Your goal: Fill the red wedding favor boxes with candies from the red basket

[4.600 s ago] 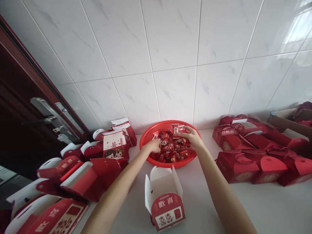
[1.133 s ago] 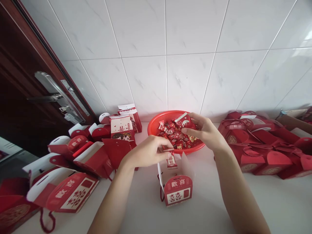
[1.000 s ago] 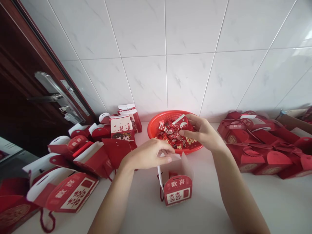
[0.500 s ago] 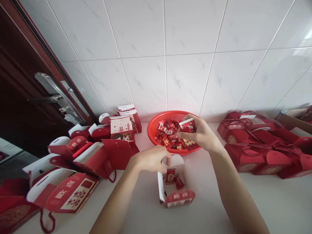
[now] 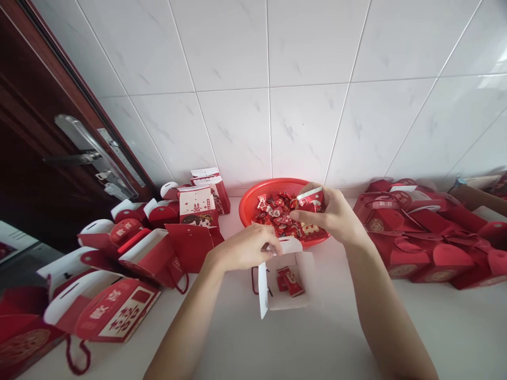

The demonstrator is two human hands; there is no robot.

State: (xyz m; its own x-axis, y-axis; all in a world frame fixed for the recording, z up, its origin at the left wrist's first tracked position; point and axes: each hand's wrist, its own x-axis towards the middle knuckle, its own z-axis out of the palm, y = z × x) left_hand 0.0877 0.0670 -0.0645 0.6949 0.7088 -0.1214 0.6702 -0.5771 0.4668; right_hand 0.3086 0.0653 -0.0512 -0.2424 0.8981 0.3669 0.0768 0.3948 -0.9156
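My left hand has its fingers curled over the far flap of a small open gift box with a white inside. The box stands in front of me, and a few red wrapped candies lie on its bottom. Over the right side of a red plastic basket, my right hand pinches a red candy packet with a pale serrated edge. Loose wrapped candies fill the basket below it. My right fingertips are partly hidden.
Open red gift boxes crowd the left of the white counter. Closed red boxes stand in rows on the right, near a cardboard carton. A tiled wall rises behind, and a dark door is at left.
The gift box has turned and tilted under my left hand, and its near flap no longer shows. The candies inside have shifted. My right hand has moved slightly right with the packet.
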